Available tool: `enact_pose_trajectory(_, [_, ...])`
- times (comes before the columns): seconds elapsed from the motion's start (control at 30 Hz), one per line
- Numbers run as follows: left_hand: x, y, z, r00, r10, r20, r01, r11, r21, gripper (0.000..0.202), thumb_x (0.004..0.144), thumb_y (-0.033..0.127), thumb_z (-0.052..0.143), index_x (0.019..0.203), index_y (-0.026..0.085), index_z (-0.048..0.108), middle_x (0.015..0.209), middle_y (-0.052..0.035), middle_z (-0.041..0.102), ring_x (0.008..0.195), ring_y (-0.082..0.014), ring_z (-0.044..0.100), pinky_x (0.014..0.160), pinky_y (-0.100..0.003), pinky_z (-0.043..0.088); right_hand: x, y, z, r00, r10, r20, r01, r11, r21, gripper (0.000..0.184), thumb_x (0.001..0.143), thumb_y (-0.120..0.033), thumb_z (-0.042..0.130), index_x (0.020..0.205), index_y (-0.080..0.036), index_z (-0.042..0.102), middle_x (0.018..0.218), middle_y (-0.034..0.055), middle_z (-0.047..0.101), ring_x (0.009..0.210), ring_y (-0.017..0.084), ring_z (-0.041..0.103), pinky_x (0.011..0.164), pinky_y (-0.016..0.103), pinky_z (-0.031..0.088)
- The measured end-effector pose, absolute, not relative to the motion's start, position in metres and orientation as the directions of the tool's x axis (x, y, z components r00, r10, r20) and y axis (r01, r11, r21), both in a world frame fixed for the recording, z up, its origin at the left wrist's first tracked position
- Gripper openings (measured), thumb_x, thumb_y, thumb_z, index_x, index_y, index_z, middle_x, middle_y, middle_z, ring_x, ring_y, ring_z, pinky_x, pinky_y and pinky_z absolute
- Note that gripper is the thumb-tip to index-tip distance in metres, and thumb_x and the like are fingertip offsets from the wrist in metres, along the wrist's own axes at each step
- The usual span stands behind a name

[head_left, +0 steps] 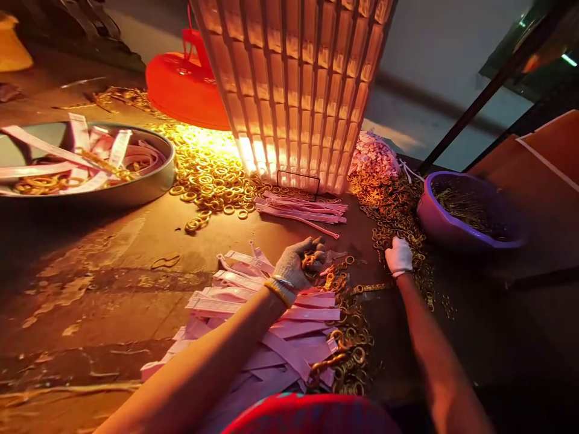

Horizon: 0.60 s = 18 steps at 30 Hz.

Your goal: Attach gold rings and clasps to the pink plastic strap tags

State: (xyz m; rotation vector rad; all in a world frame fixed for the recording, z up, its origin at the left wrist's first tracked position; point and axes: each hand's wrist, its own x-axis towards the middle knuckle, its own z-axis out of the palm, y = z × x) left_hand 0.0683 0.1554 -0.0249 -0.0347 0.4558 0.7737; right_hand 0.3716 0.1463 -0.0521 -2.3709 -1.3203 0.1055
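- Your gloved left hand (296, 268): fingers curled, cupping gold pieces (310, 260).
- Your gloved right hand (399, 257): fingers bunched at the small-hardware heap (386, 196); can't tell if they pinch anything.
- That heap runs away from you, long axis fore-and-aft, beside the purple bowl (429, 217); right hand nearer.
- Pink straps (316, 314) lie under your left forearm, mostly crosswise, gold ends rightward.
- Faint marks on some straps; no brand or wording legible.
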Motion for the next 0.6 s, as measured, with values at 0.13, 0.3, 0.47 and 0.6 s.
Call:
enact_pose_trajectory(0.13, [0.064, 0.158, -0.035, 0.650, 0.647, -0.398, -0.666, 0.737, 0.111, 0.027, 0.102, 0.025, 0.035, 0.092, 0.012, 0.056, 0.064, -0.0018, 0.054, 0.041, -0.0066, 0.049, 0.031, -0.011, 0.037, 0.372, 0.132, -0.044, 0.547, 0.834, 0.075, 0.638, -0.358, -0.682, 0.035, 0.087, -0.041, 0.051, 0.101, -0.012, 0.063, 0.091, 0.0123, 0.069, 0.080, 0.022, 0.063, 0.063, 0.027, 0.046])
enact_pose_trajectory(0.3, [0.064, 0.158, -0.039, 0.682, 0.619, -0.389, -0.641, 0.762, 0.089, 0.020, 0.099, 0.024, 0.042, 0.093, 0.012, 0.057, 0.065, -0.0024, 0.055, 0.041, -0.0071, 0.048, 0.030, -0.012, 0.038, 0.338, 0.107, -0.031, 0.396, 0.918, -0.027, 0.363, -0.184, -0.913, 0.061, 0.074, -0.068, 0.059, 0.104, -0.016, 0.061, 0.082, 0.0063, 0.069, 0.059, 0.016, 0.059, 0.045, 0.023, 0.038])
enact_pose_trajectory(0.47, [0.063, 0.162, -0.041, 0.677, 0.620, -0.397, -0.651, 0.756, 0.070, 0.015, 0.097, 0.023, 0.045, 0.091, 0.014, 0.056, 0.065, -0.0014, 0.055, 0.041, -0.0066, 0.048, 0.031, -0.011, 0.035, 0.298, 0.097, -0.009, 0.276, 0.960, -0.044, 0.213, -0.106, -0.971, 0.056, 0.063, -0.054, 0.077, 0.104, -0.018, 0.063, 0.084, 0.0045, 0.071, 0.065, 0.017, 0.062, 0.051, 0.024, 0.046])
enact_pose_trajectory(0.6, [0.067, 0.158, -0.038, 0.674, 0.614, -0.411, -0.655, 0.754, 0.052, 0.020, 0.099, 0.025, 0.044, 0.088, 0.013, 0.056, 0.063, 0.0006, 0.053, 0.042, -0.0059, 0.047, 0.031, -0.011, 0.030, 0.266, 0.096, 0.009, 0.140, 0.985, -0.099, 0.138, -0.119, -0.983, 0.048, 0.059, -0.041, 0.084, 0.097, -0.018, 0.068, 0.083, 0.0033, 0.072, 0.069, 0.017, 0.064, 0.063, 0.028, 0.052])
